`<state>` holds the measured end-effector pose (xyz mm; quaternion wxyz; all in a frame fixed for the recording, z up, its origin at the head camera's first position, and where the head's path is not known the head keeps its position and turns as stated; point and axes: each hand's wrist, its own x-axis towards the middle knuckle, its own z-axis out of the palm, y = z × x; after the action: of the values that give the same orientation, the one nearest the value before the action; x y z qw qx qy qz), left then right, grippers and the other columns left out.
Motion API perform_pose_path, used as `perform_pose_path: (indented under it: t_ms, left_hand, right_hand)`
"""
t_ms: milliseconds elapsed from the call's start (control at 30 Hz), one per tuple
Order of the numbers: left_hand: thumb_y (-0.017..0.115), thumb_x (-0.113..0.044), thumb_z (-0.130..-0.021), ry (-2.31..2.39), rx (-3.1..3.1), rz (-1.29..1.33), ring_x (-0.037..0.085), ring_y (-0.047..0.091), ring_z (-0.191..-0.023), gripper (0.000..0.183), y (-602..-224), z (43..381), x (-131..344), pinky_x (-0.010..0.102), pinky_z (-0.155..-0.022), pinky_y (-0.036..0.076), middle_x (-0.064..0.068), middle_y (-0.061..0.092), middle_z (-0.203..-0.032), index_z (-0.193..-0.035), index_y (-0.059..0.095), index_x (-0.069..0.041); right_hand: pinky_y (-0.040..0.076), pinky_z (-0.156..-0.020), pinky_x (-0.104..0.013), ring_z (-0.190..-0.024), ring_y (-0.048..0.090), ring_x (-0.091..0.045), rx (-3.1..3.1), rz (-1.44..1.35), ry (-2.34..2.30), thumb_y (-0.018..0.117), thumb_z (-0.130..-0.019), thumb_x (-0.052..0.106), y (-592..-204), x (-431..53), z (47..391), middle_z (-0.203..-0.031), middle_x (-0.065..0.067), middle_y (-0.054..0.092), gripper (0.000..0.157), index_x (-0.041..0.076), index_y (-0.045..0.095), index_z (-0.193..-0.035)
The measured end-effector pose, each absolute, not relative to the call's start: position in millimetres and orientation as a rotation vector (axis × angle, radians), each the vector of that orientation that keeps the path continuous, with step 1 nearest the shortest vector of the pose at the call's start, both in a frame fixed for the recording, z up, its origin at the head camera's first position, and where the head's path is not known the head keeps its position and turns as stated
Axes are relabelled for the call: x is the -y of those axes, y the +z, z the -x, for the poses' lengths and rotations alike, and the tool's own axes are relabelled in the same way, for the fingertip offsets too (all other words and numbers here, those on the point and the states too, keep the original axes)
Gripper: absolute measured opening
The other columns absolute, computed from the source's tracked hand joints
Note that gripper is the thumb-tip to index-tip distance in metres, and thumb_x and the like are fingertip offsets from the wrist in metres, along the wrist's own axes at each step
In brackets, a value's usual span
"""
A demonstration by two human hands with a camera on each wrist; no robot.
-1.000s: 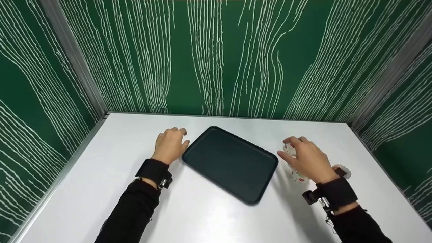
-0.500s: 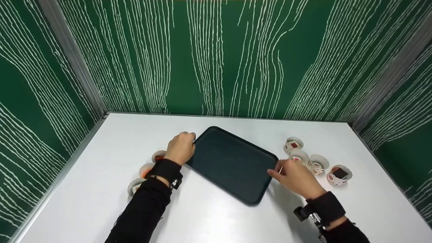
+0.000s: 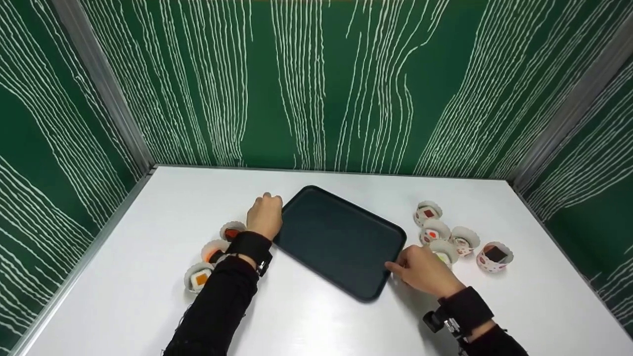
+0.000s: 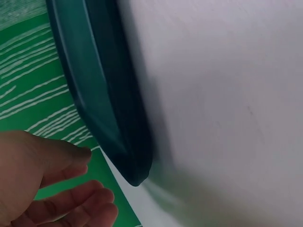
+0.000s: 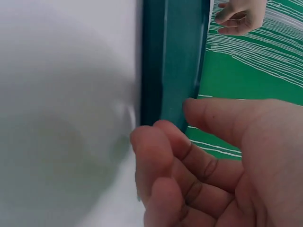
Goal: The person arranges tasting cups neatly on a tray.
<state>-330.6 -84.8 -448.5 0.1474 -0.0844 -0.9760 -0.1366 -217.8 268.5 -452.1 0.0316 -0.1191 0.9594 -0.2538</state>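
Observation:
A dark green rectangular tray (image 3: pixel 341 242) lies turned at an angle on the white table. My left hand (image 3: pixel 265 216) is beside its left edge in the head view. In the left wrist view, that hand's thumb and loosely bent fingers (image 4: pixel 102 208) stand apart, next to the tray corner (image 4: pixel 135 165) with nothing between them. My right hand (image 3: pixel 425 272) pinches the tray's right edge near the front corner. In the right wrist view, its thumb lies on one side of the rim (image 5: pixel 175 94) and the bent fingers on the other.
Paper cups holding small sushi-like pieces stand on both sides. On the left are an orange-topped cup (image 3: pixel 199 278) and two others partly behind my arm. Several more, including a dark-topped cup (image 3: pixel 494 256), stand at the right. Green walls (image 3: pixel 316 99) with white lines enclose the table.
My left hand has moved right to the tray's edge, uncovering cups on the left. My right hand has come down and left from over the right cups onto the tray's edge. The tray has barely moved.

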Motion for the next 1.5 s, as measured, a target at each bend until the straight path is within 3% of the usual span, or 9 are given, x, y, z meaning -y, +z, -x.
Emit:
perform_pose_path:
  t_ms: [467, 833, 1500]
  left_hand:
    - [0.061, 0.007, -0.100, -0.439, 2.791, 0.195, 0.044, 0.077, -0.089, 0.020, -459, 329, 87, 0.054, -0.076, 0.065, 0.027, 0.075, -0.095, -0.102, 0.080, 0.008]
    - [0.056, 0.004, -0.103, -0.469, 2.791, 0.169, 0.046, 0.078, -0.091, 0.024, -459, 327, 89, 0.055, -0.077, 0.065, 0.028, 0.078, -0.100, -0.101, 0.080, 0.007]
    - [0.062, 0.005, -0.101, -0.405, 2.807, 0.216, 0.041, 0.078, -0.086, 0.019, -461, 299, 76, 0.051, -0.074, 0.065, 0.024, 0.079, -0.095, -0.097, 0.080, 0.005]
  right_hand:
    - [0.032, -0.046, -0.025, -0.044, 0.045, -0.008, -2.972, 0.374, -0.752, 0.077, -0.098, 0.027, -464, -260, 221, -0.047, 0.012, 0.047, 0.048, 0.018, 0.060, -0.054]
    - [0.037, -0.048, -0.026, -0.045, 0.048, -0.009, -2.950, 0.376, -0.786, 0.075, -0.100, 0.028, -465, -259, 222, -0.049, 0.010, 0.054, 0.045, 0.017, 0.065, -0.059]
    - [0.046, -0.049, -0.027, -0.049, 0.057, -0.009, -2.869, 0.334, -0.912, 0.072, -0.103, 0.017, -463, -285, 229, -0.059, 0.001, 0.065, 0.034, 0.008, 0.072, -0.070]
